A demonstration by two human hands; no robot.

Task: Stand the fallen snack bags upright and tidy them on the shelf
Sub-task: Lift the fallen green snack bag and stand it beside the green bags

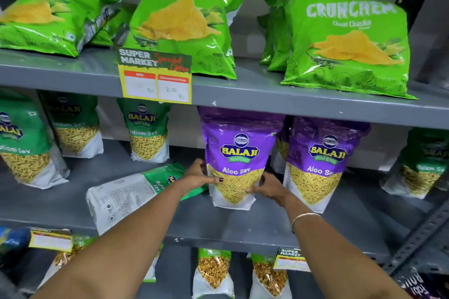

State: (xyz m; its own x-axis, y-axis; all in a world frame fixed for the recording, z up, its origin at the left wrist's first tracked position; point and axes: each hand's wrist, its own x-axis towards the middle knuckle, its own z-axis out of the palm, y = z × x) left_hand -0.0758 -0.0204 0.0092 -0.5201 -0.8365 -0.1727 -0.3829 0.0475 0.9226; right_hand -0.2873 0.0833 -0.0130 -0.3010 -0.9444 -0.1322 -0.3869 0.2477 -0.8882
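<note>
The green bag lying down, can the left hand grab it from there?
Probably yes. The fallen green bag lies right beside and partly under the left hand, with nothing between them. That hand is busy on the purple bag, so it must let go first.

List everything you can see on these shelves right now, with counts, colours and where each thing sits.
Crunchem chip bags: three groups, bright green, top shelf; the left group lies tipped over.
Special offer price tag: one, yellow and red, front edge of the top shelf.
Ratlami Sev bags: three upright, green and white, middle shelf left; another upright at far right.
Fallen Ratlami Sev bag: one, green and white, flat on the middle shelf.
Aloo Sev bags: two in front, purple and white, middle shelf centre, upright; more behind.
Bottom shelf bags: several, green-topped, partly hidden.
Smaller price tags: two, front edge of the middle shelf.
Left hand: on the left side of the held Aloo Sev bag.
Right hand: on its right side.
</note>
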